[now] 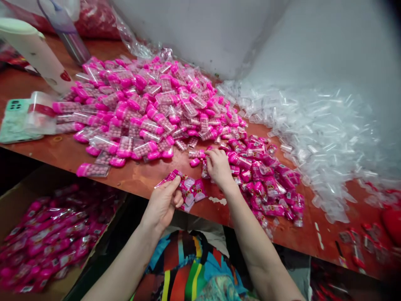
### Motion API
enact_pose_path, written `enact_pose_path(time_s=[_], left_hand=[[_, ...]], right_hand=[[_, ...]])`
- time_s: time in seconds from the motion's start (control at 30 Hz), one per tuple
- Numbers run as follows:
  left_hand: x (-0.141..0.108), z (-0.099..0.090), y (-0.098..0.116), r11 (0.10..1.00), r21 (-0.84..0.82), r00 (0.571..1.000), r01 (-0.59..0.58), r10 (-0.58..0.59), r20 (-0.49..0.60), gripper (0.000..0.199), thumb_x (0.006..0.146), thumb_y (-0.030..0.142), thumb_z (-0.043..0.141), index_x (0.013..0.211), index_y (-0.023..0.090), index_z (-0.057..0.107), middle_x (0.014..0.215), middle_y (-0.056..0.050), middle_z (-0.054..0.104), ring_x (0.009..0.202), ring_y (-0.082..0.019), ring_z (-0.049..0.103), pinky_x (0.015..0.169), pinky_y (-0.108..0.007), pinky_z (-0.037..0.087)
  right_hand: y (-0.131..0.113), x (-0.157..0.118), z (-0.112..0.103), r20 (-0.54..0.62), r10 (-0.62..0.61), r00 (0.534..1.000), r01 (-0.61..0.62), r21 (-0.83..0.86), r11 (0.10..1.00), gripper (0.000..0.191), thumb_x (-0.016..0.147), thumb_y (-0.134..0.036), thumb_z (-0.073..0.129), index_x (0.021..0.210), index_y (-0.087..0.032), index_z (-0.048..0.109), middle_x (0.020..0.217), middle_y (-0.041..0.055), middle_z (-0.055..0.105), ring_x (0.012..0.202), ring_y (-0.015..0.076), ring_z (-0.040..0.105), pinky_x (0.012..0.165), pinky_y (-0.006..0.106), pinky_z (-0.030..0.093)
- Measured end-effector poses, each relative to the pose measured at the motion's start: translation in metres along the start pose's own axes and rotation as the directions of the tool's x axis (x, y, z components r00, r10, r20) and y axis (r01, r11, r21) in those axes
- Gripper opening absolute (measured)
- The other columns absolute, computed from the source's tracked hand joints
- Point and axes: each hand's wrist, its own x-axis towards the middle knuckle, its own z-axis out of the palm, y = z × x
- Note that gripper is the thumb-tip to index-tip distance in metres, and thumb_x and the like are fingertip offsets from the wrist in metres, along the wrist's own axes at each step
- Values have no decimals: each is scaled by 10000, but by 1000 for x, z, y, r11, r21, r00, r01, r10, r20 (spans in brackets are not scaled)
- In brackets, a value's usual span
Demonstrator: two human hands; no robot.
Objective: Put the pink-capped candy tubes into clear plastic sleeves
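Note:
My left hand (pixel 165 203) is closed around the edge of some pink printed plastic wrappers (pixel 197 190), which fan out over the front edge of the table. To its right, my right hand (pixel 218 167) has its fingertips pinched at the end of a small clear candy container (pixel 196 154) filled with pink balls. A bright pink cap (pixel 194 162) shows just below that container. Behind both hands lies a large heap of filled containers with pink caps (pixel 150 108). Beside my right wrist is a pile of wrapped containers (pixel 266 179).
Clear empty plastic containers (pixel 313 133) are heaped on the right, against the wall. At the far left stand a pale cylinder (pixel 37 54), a bottle (pixel 70 39), a phone (pixel 14 121) and a tape roll (pixel 42 113). A cardboard box (pixel 103 242) of wrapped pieces sits below the table's edge.

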Motion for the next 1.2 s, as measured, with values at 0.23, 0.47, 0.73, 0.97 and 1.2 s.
enact_pose_path(time_s=[0.23, 0.47, 0.73, 0.97, 1.2], left_hand=[[-3, -1, 0, 1000, 2, 1000, 24, -24, -9, 431, 676, 314, 831, 597, 179, 429, 406, 106, 343, 352, -36, 316, 342, -164, 242], [-6, -2, 3, 1000, 19, 1000, 13, -13, -2, 385, 700, 317, 814, 637, 176, 461, 437, 100, 376, 364, -41, 323, 351, -172, 254], [-8, -4, 2, 988, 141, 995, -62, 51, 82, 284, 809, 354, 712, 687, 169, 535, 454, 55, 487, 425, -75, 443, 465, -202, 377], [-7, -2, -22, 970, 242, 977, 20, -69, 200, 248, 820, 365, 699, 751, 136, 630, 527, -7, 594, 484, -105, 531, 519, -227, 444], [-14, 5, -18, 982, 110, 949, 153, -177, 263, 191, 824, 295, 710, 837, 109, 667, 640, -4, 574, 498, -80, 480, 485, -234, 456]], right_hand=[[7, 36, 10, 313, -38, 949, 106, -203, 973, 377, 890, -195, 524, 1259, -208, 596, 1218, 117, 618, 1105, 314, 460, 859, 420, 378], [11, 33, 11, 235, -57, 970, 90, -131, 987, 311, 925, -212, 476, 1202, -185, 616, 1166, 121, 627, 1084, 289, 493, 896, 409, 370], [-10, -32, -35, 95, 10, 995, -45, 378, 925, 237, 898, -260, 544, 1108, -177, 619, 1014, 80, 666, 921, 223, 604, 839, 351, 460], [-38, -86, -25, 376, 151, 914, -403, 799, 447, 331, 869, -302, 623, 1190, -222, 623, 1143, 40, 680, 1033, 203, 629, 919, 336, 487], [-34, -98, -18, 411, 120, 904, -428, 872, 236, 433, 873, -369, 654, 1291, -282, 584, 1291, 36, 632, 1145, 221, 598, 1010, 381, 454]])
